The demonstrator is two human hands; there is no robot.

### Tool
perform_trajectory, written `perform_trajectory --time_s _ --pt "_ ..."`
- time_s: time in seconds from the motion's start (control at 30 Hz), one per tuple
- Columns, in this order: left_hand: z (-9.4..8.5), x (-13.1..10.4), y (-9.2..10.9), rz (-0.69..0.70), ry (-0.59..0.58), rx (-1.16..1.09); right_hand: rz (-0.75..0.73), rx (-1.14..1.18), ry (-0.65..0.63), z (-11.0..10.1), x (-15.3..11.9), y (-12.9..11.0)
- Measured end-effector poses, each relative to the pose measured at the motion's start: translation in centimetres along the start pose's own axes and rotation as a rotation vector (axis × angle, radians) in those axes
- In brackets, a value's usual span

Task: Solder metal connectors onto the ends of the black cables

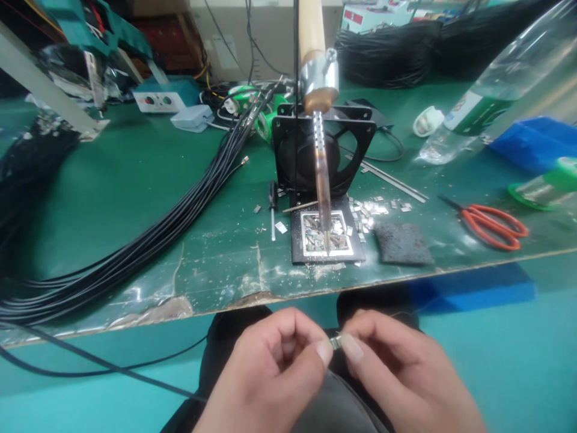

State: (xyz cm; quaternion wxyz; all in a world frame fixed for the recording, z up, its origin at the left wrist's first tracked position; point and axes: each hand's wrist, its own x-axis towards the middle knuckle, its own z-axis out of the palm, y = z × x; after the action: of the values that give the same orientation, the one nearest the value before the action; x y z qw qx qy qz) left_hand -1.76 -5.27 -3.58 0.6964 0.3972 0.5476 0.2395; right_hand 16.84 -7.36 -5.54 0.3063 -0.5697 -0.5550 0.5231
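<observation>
Over my lap, just below the table's front edge, my left hand [283, 368] and my right hand [392, 367] meet with thumbs and forefingers pinched. Between them shows a tiny metallic piece [336, 342], gripped from both sides; its exact kind is too small to make out. Beyond the hands, a soldering iron [321, 162] with a wooden handle hangs tip down. Its tip is over a small framed tray [304, 240] that holds many little metal parts. Behind the iron stands a black fan [282, 150].
A bundle of black cables [180, 222] sweeps across the left. A screwdriver [272, 207] lies beside the tray. To the right are a dark sponge pad [402, 243], red-handled scissors [493, 227], a solder spool [547, 183], and a plastic bottle [478, 108].
</observation>
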Motion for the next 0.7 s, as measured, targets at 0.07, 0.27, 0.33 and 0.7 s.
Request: perform_trajectory --time_s 0.07,0.27,0.33,0.7 --pt "-0.02 0.05 -0.03 -0.002 -0.006 -0.017 -0.018 -0.006 0.003 -0.06 0.05 0.05" --pt "0.09 0.58 -0.21 0.004 0.011 -0.03 -0.025 -0.004 0.019 -0.13 0.29 0.11" --pt "0.13 0.63 -0.23 0.004 0.014 -0.031 -0.022 0.0 0.019 -0.07 0.31 0.19" --pt "0.37 0.81 0.07 0.005 0.029 -0.029 -0.045 -0.051 0.032 -0.15 0.73 0.03"
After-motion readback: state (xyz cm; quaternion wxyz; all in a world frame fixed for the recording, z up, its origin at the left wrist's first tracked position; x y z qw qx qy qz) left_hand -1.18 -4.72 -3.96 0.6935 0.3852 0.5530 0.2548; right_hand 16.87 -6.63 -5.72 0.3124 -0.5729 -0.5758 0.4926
